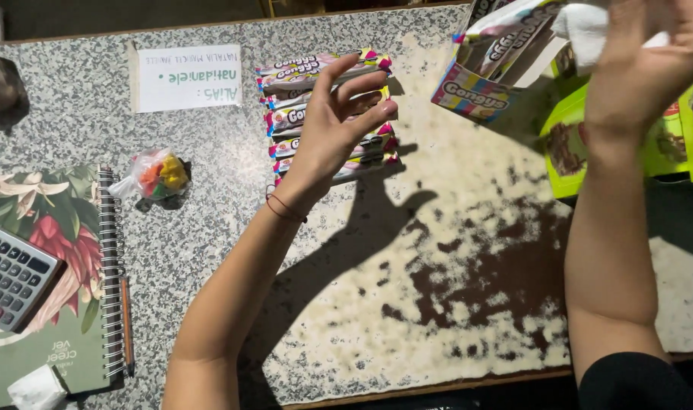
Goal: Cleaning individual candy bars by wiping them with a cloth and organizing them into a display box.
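Note:
My left hand point(337, 121) hovers open, fingers spread, just above a row of several colourful candy packets point(316, 72) lying side by side on the speckled stone table point(210, 220). It holds nothing. My right hand point(641, 57) is raised at the top right, blurred, its fingers around a white crumpled wrapper or cloth point(585, 30). Beside that hand a colourful cardboard candy box point(479, 87) leans tilted, with more packets sticking out of it.
A spiral notebook with a flower cover point(54, 304) lies at the left, a calculator point(12, 273) on it and a pencil point(126, 323) beside it. A small bag of coloured sweets point(158, 175), a white paper note point(187, 76), and green snack boxes point(665, 144) are nearby.

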